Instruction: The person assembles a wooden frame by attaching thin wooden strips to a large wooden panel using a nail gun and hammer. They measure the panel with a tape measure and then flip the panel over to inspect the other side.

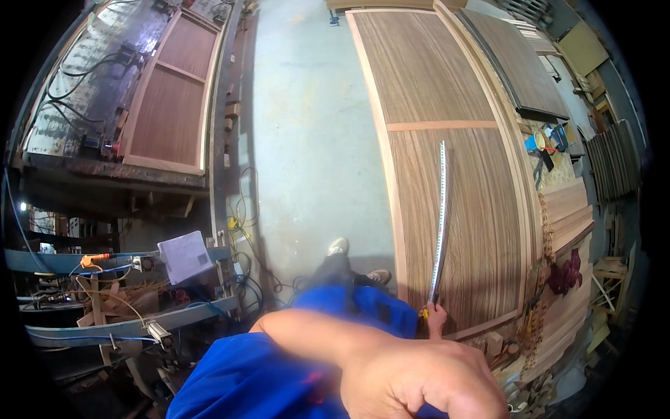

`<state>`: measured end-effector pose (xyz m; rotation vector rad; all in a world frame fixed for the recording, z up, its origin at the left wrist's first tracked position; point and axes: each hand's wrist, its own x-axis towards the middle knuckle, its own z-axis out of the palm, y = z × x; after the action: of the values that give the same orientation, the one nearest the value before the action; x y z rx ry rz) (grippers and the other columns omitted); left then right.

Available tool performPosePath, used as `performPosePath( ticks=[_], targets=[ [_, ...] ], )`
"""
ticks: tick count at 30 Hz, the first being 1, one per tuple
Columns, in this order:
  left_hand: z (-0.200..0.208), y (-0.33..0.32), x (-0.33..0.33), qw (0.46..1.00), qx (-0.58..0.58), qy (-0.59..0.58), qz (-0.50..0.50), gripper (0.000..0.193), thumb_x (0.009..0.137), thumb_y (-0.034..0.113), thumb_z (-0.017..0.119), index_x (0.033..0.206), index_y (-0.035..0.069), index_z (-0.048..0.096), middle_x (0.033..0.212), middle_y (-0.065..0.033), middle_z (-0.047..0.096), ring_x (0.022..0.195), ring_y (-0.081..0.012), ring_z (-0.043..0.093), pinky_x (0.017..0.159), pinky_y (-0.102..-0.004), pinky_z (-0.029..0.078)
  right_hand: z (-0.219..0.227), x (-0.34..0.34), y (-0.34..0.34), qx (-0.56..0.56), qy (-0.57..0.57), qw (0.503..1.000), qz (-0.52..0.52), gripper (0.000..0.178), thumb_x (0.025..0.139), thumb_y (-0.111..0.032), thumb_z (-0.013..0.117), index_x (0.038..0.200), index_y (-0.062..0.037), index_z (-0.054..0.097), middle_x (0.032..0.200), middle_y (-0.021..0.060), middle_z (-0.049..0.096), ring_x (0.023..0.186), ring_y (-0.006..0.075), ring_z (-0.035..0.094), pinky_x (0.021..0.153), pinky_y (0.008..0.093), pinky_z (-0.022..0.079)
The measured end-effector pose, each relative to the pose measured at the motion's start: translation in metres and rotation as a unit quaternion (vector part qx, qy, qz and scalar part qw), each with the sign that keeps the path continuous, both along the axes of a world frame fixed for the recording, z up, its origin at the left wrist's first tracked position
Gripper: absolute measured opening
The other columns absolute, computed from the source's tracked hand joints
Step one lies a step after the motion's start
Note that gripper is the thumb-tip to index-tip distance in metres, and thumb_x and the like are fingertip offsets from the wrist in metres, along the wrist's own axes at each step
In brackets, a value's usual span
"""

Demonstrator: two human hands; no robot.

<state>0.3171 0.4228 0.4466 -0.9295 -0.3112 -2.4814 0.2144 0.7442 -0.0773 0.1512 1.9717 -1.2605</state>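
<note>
My right hand (pixel 437 320) is closed at the near end of a tape measure (pixel 441 209), by its small yellow part. The pale blade runs out, slightly bowed, over the lower panel of a wood-grain door (pixel 481 209) with a lighter frame and crossbar. My left hand (pixel 426 380) is raised large and close at the bottom of the view, its forearm crossing from the left over my blue clothing. Its fingers are curled and partly out of view, so anything inside them is hidden. It also covers part of my right arm.
At the far left, another framed panel (pixel 174 91) lies on a workbench. Below it stand a blue metal frame (pixel 118 264) with hoses and a grey box (pixel 185 257). Cables (pixel 244 209) trail along the floor. Right of the door are a blue cup (pixel 535 142) and stacked boards (pixel 565 209).
</note>
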Motion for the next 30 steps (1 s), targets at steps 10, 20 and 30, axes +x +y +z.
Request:
performPosePath(
  ticks=[10,20,30],
  targets=[
    [0.003,-0.003,0.004,0.995,-0.051,-0.026,0.079,0.042,0.094,0.045,0.075,0.084,0.005,0.068,0.075,-0.0061,0.064,0.057,-0.0221,0.060,0.050,-0.0324,0.044,0.014,0.004,-0.012,0.004,-0.025,1.000,-0.017,0.029,0.104,-0.020,0.064,0.089,0.0040,0.069,0.074,0.0101,0.069,0.061,0.0184,0.068,0.058,0.0321,0.057],
    [0.000,-0.004,0.006,0.999,-0.032,-0.017,0.032,0.042,0.094,0.043,0.076,0.086,0.003,0.068,0.075,-0.0068,0.064,0.059,-0.0227,0.061,0.051,-0.0332,0.045,0.013,0.000,-0.009,0.022,-0.015,1.000,-0.007,0.028,0.104,-0.018,0.063,0.088,0.0044,0.068,0.073,0.0103,0.069,0.062,0.0185,0.068,0.057,0.0323,0.057],
    [-0.004,-0.010,0.025,0.998,0.000,0.040,0.043,0.039,0.090,0.036,0.082,0.091,-0.001,0.069,0.080,-0.0112,0.068,0.064,-0.0281,0.065,0.057,-0.0376,0.049,0.004,-0.003,0.001,0.015,-0.016,1.000,0.004,0.030,0.104,-0.024,0.065,0.087,0.0010,0.066,0.067,0.0090,0.065,0.054,0.0177,0.064,0.051,0.0302,0.051]
  ],
)
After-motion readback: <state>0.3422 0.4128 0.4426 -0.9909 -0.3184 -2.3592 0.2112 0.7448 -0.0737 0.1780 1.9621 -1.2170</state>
